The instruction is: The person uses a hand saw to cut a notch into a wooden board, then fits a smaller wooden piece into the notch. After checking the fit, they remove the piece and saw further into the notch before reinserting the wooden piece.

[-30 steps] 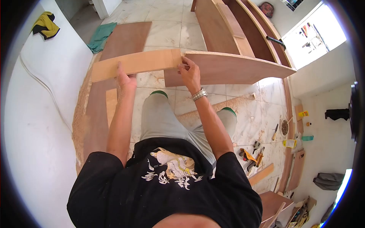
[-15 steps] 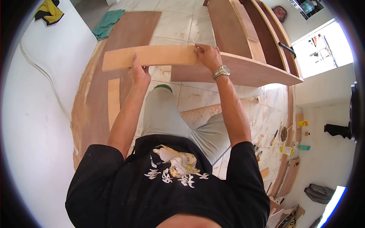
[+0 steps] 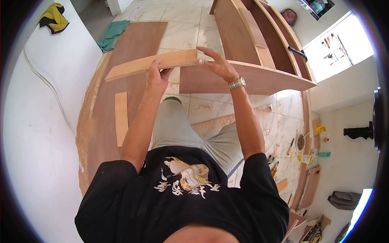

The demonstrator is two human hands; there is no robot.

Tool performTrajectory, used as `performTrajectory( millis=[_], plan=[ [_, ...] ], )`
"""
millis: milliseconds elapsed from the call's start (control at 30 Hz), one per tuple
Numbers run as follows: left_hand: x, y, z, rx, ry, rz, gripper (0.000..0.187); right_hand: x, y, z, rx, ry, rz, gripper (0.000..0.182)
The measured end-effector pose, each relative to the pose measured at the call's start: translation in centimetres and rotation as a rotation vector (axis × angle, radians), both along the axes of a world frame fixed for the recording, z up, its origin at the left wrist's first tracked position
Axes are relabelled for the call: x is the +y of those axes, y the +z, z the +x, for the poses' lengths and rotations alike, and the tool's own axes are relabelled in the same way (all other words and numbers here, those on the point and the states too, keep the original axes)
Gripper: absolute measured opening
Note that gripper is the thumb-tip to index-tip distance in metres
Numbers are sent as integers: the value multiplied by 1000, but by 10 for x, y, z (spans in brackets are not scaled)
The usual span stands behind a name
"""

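A long, pale wooden board point(image 3: 131, 69) is held up in front of me, tilted with its left end lower. Gripping its near edge around the middle is my left hand point(image 3: 157, 77), thumb on the face and fingers underneath. At the board's right end, my right hand point(image 3: 222, 68) has its fingers spread, fingertips right by the end edge. A watch point(image 3: 236, 83) is on the right wrist. Just beyond, a brown wooden cabinet frame point(image 3: 247, 79) lies on the tiled floor.
On the left, a large brown panel point(image 3: 103, 121) bears a narrow wooden strip point(image 3: 121, 117) and a green cloth point(image 3: 113, 35). A black tube point(image 3: 298, 53) rests on the cabinet frame. Tools, a yellow-labelled container point(image 3: 305, 158) and wood offcuts lie at right. A white wall point(image 3: 44, 121) borders the left.
My right hand has let go of the board's right end and opened its fingers. The board has tilted, its left end dropping and its face turning, still in my left hand.
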State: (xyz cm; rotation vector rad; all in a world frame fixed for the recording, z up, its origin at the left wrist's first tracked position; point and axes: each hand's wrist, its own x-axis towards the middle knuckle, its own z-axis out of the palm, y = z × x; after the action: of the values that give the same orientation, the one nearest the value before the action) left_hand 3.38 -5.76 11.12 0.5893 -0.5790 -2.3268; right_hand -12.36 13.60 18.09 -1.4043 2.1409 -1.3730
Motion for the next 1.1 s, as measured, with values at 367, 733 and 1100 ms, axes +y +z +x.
performTrajectory(
  millis=[367,733,1100],
  plan=[
    [-3,-10,53,271,-240,25,61,-4,-14,41,-283,-133,-143,47],
    [29,-42,1,-47,28,-130,45,1,-54,-20,247,-383,-44,43],
    [54,-46,-16,-153,147,-68,57,-1,-56,-24,406,-290,260,46]
  ],
)
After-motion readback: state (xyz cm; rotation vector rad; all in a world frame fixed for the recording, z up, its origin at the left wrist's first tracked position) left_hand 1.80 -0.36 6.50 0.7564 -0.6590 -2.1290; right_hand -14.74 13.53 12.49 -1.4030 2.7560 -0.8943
